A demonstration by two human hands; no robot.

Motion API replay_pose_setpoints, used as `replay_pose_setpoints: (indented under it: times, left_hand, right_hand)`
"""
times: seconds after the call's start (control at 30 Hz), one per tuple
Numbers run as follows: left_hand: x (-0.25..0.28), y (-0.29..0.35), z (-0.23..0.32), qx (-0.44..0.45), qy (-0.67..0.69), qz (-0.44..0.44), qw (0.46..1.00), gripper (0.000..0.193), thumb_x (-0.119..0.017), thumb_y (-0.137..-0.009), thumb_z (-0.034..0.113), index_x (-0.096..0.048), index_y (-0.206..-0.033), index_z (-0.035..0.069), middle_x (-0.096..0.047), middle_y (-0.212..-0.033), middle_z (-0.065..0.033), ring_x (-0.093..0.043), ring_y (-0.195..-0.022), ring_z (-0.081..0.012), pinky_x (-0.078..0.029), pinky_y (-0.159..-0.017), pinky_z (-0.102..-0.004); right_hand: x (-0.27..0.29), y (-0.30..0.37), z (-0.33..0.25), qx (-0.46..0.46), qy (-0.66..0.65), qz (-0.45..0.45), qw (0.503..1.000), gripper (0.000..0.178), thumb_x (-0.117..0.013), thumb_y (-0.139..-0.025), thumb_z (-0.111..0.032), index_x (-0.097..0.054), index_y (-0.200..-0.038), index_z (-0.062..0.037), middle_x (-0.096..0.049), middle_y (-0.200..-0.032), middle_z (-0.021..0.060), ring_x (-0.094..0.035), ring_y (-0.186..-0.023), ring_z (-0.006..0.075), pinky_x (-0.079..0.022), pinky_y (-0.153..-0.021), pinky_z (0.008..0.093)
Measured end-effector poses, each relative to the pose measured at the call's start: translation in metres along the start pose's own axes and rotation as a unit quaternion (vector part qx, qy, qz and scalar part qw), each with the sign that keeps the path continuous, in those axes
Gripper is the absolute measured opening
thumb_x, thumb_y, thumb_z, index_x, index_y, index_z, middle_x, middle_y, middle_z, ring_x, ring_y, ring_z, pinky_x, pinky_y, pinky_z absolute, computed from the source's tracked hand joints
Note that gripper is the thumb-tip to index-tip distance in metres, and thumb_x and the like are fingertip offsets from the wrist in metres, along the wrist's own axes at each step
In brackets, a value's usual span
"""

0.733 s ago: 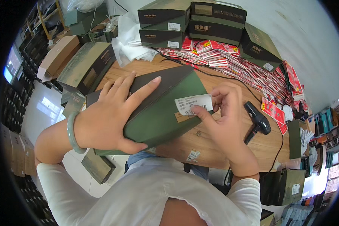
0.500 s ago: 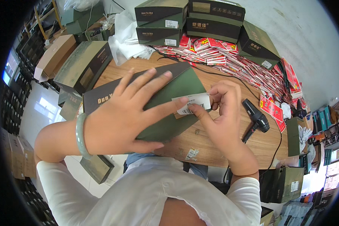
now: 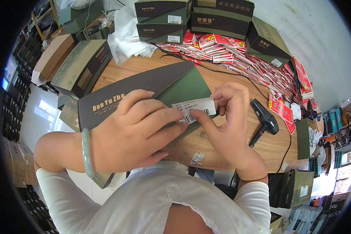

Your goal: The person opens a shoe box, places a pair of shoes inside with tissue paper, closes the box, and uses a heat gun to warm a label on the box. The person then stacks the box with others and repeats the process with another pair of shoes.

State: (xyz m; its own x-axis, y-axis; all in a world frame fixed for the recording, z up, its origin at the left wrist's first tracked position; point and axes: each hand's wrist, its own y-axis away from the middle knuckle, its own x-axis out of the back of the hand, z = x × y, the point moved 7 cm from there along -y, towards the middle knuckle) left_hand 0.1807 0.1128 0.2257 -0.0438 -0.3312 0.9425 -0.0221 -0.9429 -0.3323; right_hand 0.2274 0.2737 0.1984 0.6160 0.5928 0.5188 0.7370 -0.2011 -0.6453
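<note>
A dark brown and green shoebox point(image 3: 138, 84) lies at an angle on the table in front of me. My right hand point(image 3: 234, 123) pinches a white barcode label point(image 3: 202, 109) between thumb and fingers at the box's green end. Across the box stretches my left hand point(image 3: 130, 130), a pale green bangle point(image 3: 87, 152) at its wrist. Its fingers are loosely bent, with two fingertips at the label's left edge and the thumb apart from them. Part of the box's near side is hidden under this hand. Whether the label's underside touches the box, I cannot tell.
A black hair dryer point(image 3: 266, 121) lies right of my right hand on the wooden table point(image 3: 183, 152). Red printed cards point(image 3: 238, 64) spread along the back, beside stacked shoeboxes point(image 3: 220, 25). White plastic wrapping point(image 3: 130, 37) and more boxes point(image 3: 82, 68) stand at the left.
My left hand has drawn back toward me and its fingers have bent closer together, uncovering more of the label and the box top. The box has shifted slightly left; the right hand keeps its pinch.
</note>
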Motion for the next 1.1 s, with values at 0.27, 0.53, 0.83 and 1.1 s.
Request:
replay_pose_setpoints:
  times: [0.27,0.53,0.83,1.1]
  left_hand:
    - [-0.010,-0.002,-0.008,0.027,0.034,-0.054,0.998,0.076,-0.077,-0.067,0.033,-0.054,-0.136,0.012,-0.050,-0.141,-0.0061,-0.049,-0.118,-0.0269,-0.031,-0.105,-0.0541]
    - [-0.008,0.001,-0.006,0.029,0.005,-0.016,0.999,0.067,-0.078,-0.069,0.033,-0.060,-0.130,0.013,-0.057,-0.125,-0.0043,-0.053,-0.109,-0.0248,-0.028,-0.107,-0.0572]
    - [0.004,0.000,-0.005,0.014,0.052,0.060,0.997,0.029,-0.077,-0.071,0.014,-0.072,-0.098,0.009,-0.061,-0.092,-0.0016,-0.057,-0.087,-0.0208,-0.038,-0.099,-0.0485]
    - [0.006,0.005,-0.009,0.028,0.088,0.078,0.993,0.020,-0.073,-0.074,0.009,-0.071,-0.093,0.005,-0.058,-0.088,-0.0032,-0.054,-0.085,-0.0224,-0.044,-0.081,-0.0368]
  right_hand:
    - [0.004,-0.011,-0.004,-0.038,-0.022,-0.084,0.996,0.024,-0.068,-0.087,-0.010,-0.052,-0.103,-0.0015,-0.045,-0.105,0.0132,-0.054,-0.075,0.0206,-0.047,-0.065,0.0327]
    - [0.014,-0.027,-0.030,0.060,0.232,-0.089,0.967,0.036,-0.071,-0.087,-0.027,-0.056,-0.107,-0.0005,-0.047,-0.123,0.0252,-0.053,-0.111,0.0409,-0.045,-0.089,0.0458]
    - [-0.015,0.027,-0.045,0.100,0.257,-0.137,0.951,0.079,-0.066,-0.072,-0.065,-0.051,-0.142,-0.0284,-0.011,-0.157,0.0275,-0.008,-0.138,0.0603,-0.014,-0.102,0.0763]
    - [-0.010,0.019,-0.002,0.014,0.307,-0.138,0.942,0.084,-0.074,-0.068,-0.057,-0.046,-0.143,-0.0316,-0.004,-0.159,0.0265,0.000,-0.140,0.0595,-0.009,-0.103,0.0761]
